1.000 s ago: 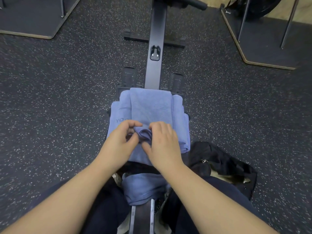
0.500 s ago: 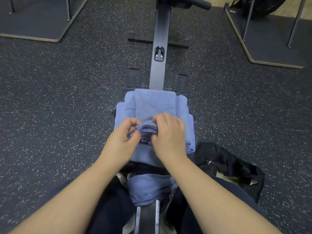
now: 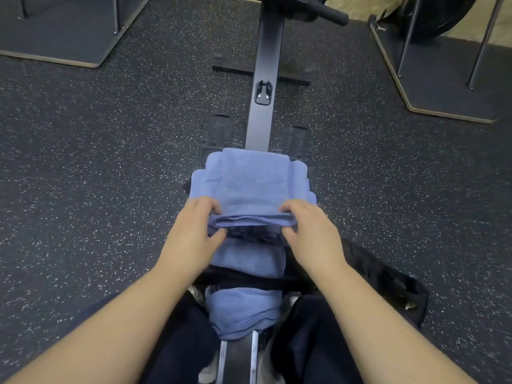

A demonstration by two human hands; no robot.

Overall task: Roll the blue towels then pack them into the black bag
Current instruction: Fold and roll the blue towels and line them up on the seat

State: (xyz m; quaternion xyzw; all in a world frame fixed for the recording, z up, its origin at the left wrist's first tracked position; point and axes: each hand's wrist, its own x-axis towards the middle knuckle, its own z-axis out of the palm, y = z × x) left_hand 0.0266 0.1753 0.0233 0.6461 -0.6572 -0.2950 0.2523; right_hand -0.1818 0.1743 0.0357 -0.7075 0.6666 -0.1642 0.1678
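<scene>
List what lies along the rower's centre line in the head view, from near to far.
Rail → loose towel → black strap → rolled towel edge pinched between left hand and right hand → towel stack → beam → crossbar.

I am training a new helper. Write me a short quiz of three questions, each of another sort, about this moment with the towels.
1. True or false: both hands grip the rolled end of the top blue towel.
2. Where does the black bag lie? A) on the floor by the person's right leg B) on the rail C) on the towels
3. Fill in: the towels lie on a rowing ____.

Key: 1 true, left hand and right hand hold its two ends. 2 A. 3 machine.
</scene>
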